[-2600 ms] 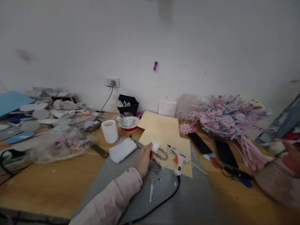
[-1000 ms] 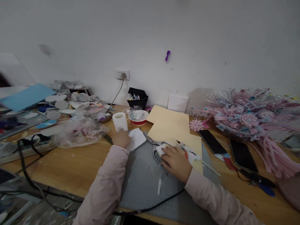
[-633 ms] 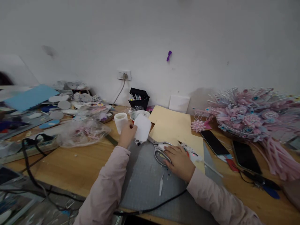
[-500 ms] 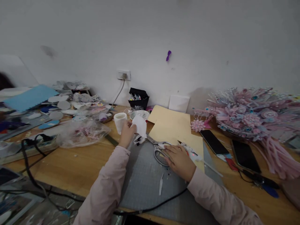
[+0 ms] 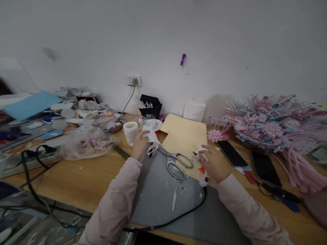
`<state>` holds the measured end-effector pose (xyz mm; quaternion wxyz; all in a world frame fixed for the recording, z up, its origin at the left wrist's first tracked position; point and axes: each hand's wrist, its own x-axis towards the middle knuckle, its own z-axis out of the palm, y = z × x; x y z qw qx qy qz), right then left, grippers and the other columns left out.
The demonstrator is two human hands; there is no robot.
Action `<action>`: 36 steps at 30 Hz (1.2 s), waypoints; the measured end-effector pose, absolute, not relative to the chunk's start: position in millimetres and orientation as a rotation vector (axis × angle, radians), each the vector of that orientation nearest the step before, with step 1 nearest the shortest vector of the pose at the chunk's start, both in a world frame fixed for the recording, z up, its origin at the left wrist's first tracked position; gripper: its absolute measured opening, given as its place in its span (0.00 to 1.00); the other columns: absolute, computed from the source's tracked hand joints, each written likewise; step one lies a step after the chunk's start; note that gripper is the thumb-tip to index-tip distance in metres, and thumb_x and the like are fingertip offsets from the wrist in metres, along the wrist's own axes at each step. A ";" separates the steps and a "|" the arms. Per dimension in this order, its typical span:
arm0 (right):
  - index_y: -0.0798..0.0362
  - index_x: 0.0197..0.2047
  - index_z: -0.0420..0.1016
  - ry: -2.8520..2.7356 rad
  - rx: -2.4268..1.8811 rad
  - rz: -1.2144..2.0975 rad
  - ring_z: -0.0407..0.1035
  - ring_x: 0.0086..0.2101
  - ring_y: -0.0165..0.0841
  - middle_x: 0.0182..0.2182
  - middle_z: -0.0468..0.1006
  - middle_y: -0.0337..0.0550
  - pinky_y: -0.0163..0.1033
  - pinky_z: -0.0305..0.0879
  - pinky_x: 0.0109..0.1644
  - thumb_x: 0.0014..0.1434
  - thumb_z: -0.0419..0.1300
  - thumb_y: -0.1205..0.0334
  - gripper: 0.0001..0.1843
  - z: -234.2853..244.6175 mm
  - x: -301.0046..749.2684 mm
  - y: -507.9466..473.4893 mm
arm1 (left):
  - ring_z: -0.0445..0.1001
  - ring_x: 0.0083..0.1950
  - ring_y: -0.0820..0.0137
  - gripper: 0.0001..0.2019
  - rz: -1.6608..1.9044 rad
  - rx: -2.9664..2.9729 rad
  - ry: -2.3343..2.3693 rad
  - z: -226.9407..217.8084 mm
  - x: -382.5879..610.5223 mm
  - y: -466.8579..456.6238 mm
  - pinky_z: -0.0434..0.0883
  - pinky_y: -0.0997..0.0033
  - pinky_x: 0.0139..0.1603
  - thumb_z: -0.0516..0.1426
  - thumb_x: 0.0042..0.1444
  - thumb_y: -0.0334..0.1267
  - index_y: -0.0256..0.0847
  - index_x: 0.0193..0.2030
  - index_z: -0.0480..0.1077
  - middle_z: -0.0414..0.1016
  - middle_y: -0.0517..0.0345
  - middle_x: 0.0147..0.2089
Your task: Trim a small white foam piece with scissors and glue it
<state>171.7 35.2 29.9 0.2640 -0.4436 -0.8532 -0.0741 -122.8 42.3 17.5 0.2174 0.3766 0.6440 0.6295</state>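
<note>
Preferably lightly, to spare creases, our left hand (image 5: 139, 145) pinches the white sheet (image 5: 151, 136) near the white roll (image 5: 130, 134); our right hand (image 5: 216, 163) curls over the glue gun (image 5: 204, 180), but we cannot tell its grip.

Sleeves, one pair: long, dusty pale pink, a single plain colour throughout; weave too soft in focus to tell. Left sleeve (image 5: 109, 204): loose cut, soft creases and puckers along the forearm, greyer shading in the folds, broadening from wrist toward elbow. Left cuff (image 5: 133, 164): straight-edged, gathered near the wrist, small dark specks close to the rim. Right sleeve (image 5: 251, 211): matching pink, loose, shallow wrinkles, likewise broader toward the elbow. Right cuff (image 5: 224, 182): plain, straight-edged. Left hand (image 5: 139, 145): bare from the cuff onward. Right hand (image 5: 215, 164): bare likewise; nail detail too small to tell
</note>
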 end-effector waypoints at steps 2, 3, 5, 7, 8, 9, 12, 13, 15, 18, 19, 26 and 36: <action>0.55 0.34 0.74 -2.414 -1.121 -0.044 0.65 0.42 0.36 0.39 0.74 0.49 0.40 0.57 0.47 0.57 0.48 0.64 0.13 20.6 156.8 23.9 | 0.70 0.30 0.70 0.17 1.749 1.021 1.707 15.8 -123.9 43.8 0.68 0.73 0.29 0.50 0.40 0.32 0.33 0.38 0.71 0.73 0.53 0.33; 0.55 0.34 0.74 -2.461 -1.116 0.016 0.65 0.42 0.36 0.38 0.74 0.49 0.40 0.57 0.48 0.56 0.49 0.64 0.12 15.7 147.7 16.4 | 0.69 0.30 0.71 0.16 1.750 1.011 1.695 15.8 -124.3 44.0 0.68 0.73 0.29 0.50 0.41 0.33 0.33 0.38 0.71 0.72 0.53 0.32; 0.58 0.39 0.72 -2.544 -1.173 0.093 0.63 0.45 0.39 0.41 0.72 0.51 0.42 0.56 0.49 0.55 0.51 0.64 0.12 7.3 130.3 1.7 | 0.68 0.29 0.71 0.16 1.760 0.985 1.688 17.4 -124.6 43.5 0.66 0.74 0.28 0.50 0.42 0.36 0.32 0.36 0.72 0.72 0.55 0.30; 0.60 0.45 0.69 -2.596 -1.245 0.153 0.62 0.47 0.40 0.46 0.69 0.55 0.42 0.56 0.50 0.54 0.51 0.65 0.16 2.5 117.4 -8.2 | 0.67 0.28 0.72 0.15 1.761 0.965 1.678 20.3 -123.8 41.9 0.64 0.76 0.26 0.51 0.42 0.37 0.33 0.34 0.73 0.72 0.56 0.28; 0.60 0.47 0.68 -2.599 -1.284 0.174 0.61 0.47 0.41 0.46 0.69 0.56 0.42 0.56 0.50 0.54 0.52 0.65 0.17 2.0 113.0 -10.3 | 0.66 0.28 0.72 0.15 1.758 0.957 1.668 22.0 -122.9 40.9 0.63 0.76 0.25 0.51 0.42 0.36 0.33 0.34 0.74 0.72 0.56 0.27; 0.60 0.48 0.66 -2.595 -1.329 0.192 0.61 0.47 0.41 0.46 0.69 0.56 0.42 0.56 0.50 0.53 0.52 0.64 0.19 2.6 109.8 -10.7 | 0.65 0.27 0.73 0.15 1.754 0.948 1.656 23.7 -121.8 39.8 0.62 0.76 0.25 0.51 0.41 0.34 0.32 0.34 0.74 0.71 0.56 0.27; 0.60 0.50 0.65 -2.583 -1.461 0.220 0.63 0.45 0.42 0.44 0.70 0.55 0.42 0.57 0.48 0.52 0.52 0.64 0.21 9.5 103.9 -5.6 | 0.64 0.25 0.74 0.20 1.748 0.919 1.621 28.2 -116.9 37.1 0.61 0.77 0.23 0.50 0.36 0.28 0.31 0.39 0.73 0.71 0.58 0.26; 0.60 0.50 0.64 -2.579 -1.496 0.229 0.64 0.45 0.42 0.43 0.71 0.55 0.42 0.57 0.47 0.52 0.53 0.64 0.21 12.5 102.2 -3.6 | 0.63 0.24 0.75 0.22 1.747 0.912 1.613 29.5 -115.2 36.5 0.61 0.77 0.24 0.50 0.34 0.26 0.31 0.40 0.72 0.70 0.59 0.26; 0.60 0.48 0.65 -2.567 -1.533 0.281 0.65 0.44 0.41 0.42 0.71 0.55 0.40 0.58 0.45 0.50 0.54 0.63 0.21 17.9 98.6 -1.6 | 0.64 0.26 0.74 0.24 1.768 0.892 1.584 31.1 -112.3 35.9 0.62 0.77 0.26 0.51 0.32 0.24 0.31 0.42 0.71 0.71 0.58 0.28; 0.61 0.42 0.69 -2.499 -1.575 0.379 0.67 0.40 0.40 0.39 0.72 0.55 0.38 0.59 0.41 0.46 0.57 0.61 0.19 22.2 94.7 -2.8 | 0.67 0.31 0.72 0.24 1.841 0.863 1.528 30.9 -111.0 36.4 0.65 0.75 0.32 0.53 0.33 0.25 0.31 0.43 0.69 0.72 0.56 0.33; 0.60 0.39 0.70 -2.463 -1.583 0.414 0.68 0.38 0.40 0.37 0.73 0.54 0.37 0.59 0.38 0.45 0.57 0.60 0.18 22.7 94.4 -3.2 | 0.68 0.33 0.72 0.24 1.865 0.861 1.511 30.0 -111.4 36.8 0.65 0.74 0.34 0.54 0.33 0.26 0.32 0.43 0.69 0.72 0.56 0.34; 0.56 0.14 0.66 -1.832 -1.458 1.322 0.59 0.17 0.27 0.10 0.61 0.34 0.33 0.47 0.22 0.43 0.59 0.60 0.12 21.9 106.1 4.8 | 0.67 0.35 0.71 0.25 1.912 0.904 1.534 22.1 -117.4 40.9 0.65 0.70 0.39 0.58 0.36 0.33 0.33 0.46 0.66 0.69 0.55 0.36; 0.58 0.26 0.71 -0.961 -0.913 2.095 0.55 0.17 0.19 0.22 0.68 0.38 0.26 0.47 0.17 0.38 0.65 0.53 0.16 33.9 116.2 -4.9 | 0.66 0.29 0.73 0.11 1.869 0.992 1.498 22.9 -107.7 38.1 0.64 0.73 0.33 0.58 0.37 0.36 0.36 0.31 0.70 0.67 0.61 0.26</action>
